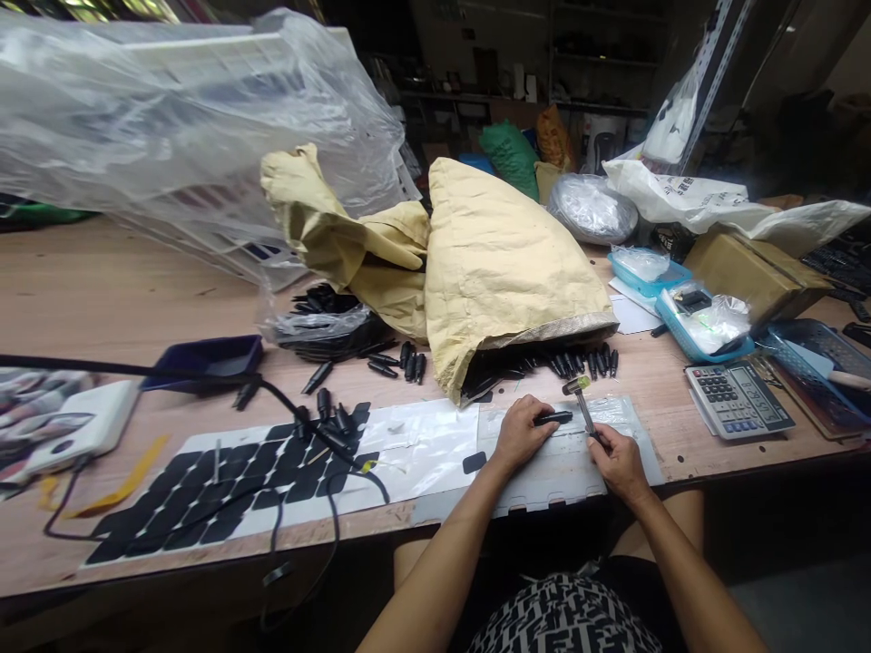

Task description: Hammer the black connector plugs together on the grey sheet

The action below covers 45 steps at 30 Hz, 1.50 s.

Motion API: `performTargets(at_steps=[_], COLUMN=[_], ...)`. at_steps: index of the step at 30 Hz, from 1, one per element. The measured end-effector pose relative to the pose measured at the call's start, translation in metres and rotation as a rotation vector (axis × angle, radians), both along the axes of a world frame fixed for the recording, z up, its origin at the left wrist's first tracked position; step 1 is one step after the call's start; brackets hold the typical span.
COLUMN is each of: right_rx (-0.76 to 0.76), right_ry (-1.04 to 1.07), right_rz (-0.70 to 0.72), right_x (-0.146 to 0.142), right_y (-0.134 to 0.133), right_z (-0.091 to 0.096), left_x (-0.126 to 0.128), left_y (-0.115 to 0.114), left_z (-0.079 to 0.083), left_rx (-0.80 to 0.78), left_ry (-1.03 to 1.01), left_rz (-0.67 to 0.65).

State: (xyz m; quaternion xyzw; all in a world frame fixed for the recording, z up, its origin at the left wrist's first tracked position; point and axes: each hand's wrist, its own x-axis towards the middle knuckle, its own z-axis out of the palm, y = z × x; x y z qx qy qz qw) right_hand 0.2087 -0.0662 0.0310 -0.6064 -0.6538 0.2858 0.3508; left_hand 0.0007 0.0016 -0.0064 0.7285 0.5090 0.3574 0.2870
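My left hand (521, 433) is closed around a black tapered cylindrical part (559, 417), which lies low over a clear sheet (564, 462) on the table. In my right hand (618, 462) is a small hammer (583, 408), gripped by its dark handle, its yellowish-tipped head raised just beyond the black part. Similar black parts (599, 361) spill from the mouth of a large tan sack (504, 254) in front of my hands. A separate group of such parts (327, 419) lies to the left.
A calculator (738, 399) and blue baskets (708, 331) stand on the right. Black cables (265, 376) cross the left side, near a dark blue tray (204, 361) and a sheet with black stickers (224, 490). Plastic-wrapped panels (204, 118) lean behind.
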Motion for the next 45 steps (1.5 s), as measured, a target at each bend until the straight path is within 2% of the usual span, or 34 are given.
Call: performTargets(at_steps=[8,14,17,22,28,30,36,39,41,45], right_rx=[-0.053,0.034,0.02,0.048,0.017,0.001,-0.025,-0.04,-0.038,-0.035], right_ry=[0.031,-0.07,-0.155,-0.071,-0.116,-0.084,0.143,0.256,0.3,0.298], right_rz=[0.011,0.033,0.049,0.075,0.123,0.102,-0.08,-0.114,-0.112,-0.09], right_x=[-0.002,-0.001,0.002,0.001,0.002,0.008,0.024,0.027,0.029,0.029], right_y=[-0.015,-0.023,-0.023,-0.021,-0.014,-0.009,0.012,0.018,0.019,0.018], right_z=[0.009,0.013,0.012,0.012,0.013,0.011,-0.001,-0.006,-0.008,-0.012], left_x=[0.0,0.0,0.001,0.001,0.002,0.002,0.0,-0.003,-0.004,0.0], left_y=[0.003,0.003,0.004,0.004,0.002,0.002,0.003,-0.018,-0.048,-0.122], left_z=[0.001,0.001,0.001,0.003,0.005,0.005,0.01,0.017,0.02,0.013], left_rx=[-0.06,-0.066,-0.074,-0.084,-0.073,-0.066,-0.053,0.004,0.026,-0.068], left_ry=[-0.01,-0.017,-0.014,-0.008,-0.014,-0.015,-0.029,-0.119,-0.162,-0.134], left_rz=[0.014,0.013,0.013,0.016,0.018,0.013,0.006,-0.023,-0.109,-0.508])
